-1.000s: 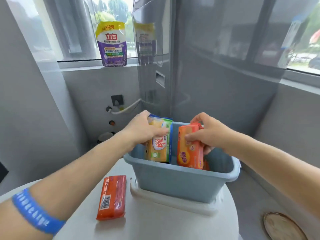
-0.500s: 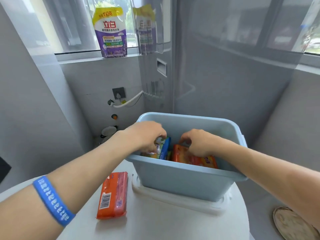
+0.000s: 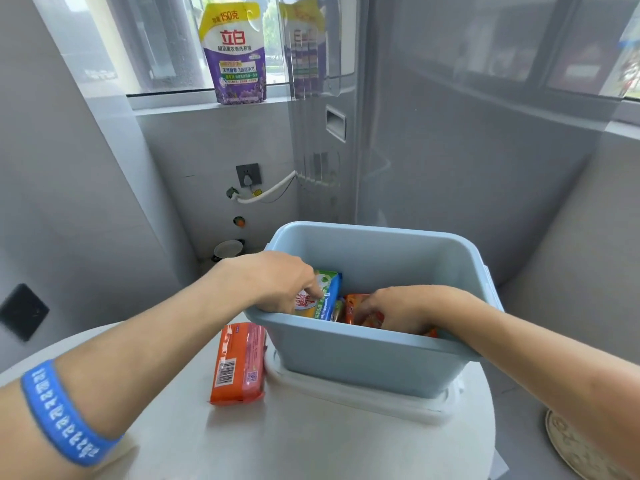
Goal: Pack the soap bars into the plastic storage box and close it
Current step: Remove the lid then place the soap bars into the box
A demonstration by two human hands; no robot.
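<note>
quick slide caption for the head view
Both hands, left and right, settle soap bars inside the blue box; one orange bar waits outside.

A round white tabletop (image 3: 311, 441) fills the lower middle of the frame. On it, at centre right, lies a white lid (image 3: 349, 393), and a pale blue box (image 3: 363, 358) stands on that lid. Just left of the box an orange soap bar (image 3: 239, 363) lies flat on the tabletop, barcode up.

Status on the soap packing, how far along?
Partway. Both hands are inside the blue box: the left hand on the green-yellow bar, the right hand on an orange bar. One orange bar remains on the table. The white lid lies under the box.
</note>
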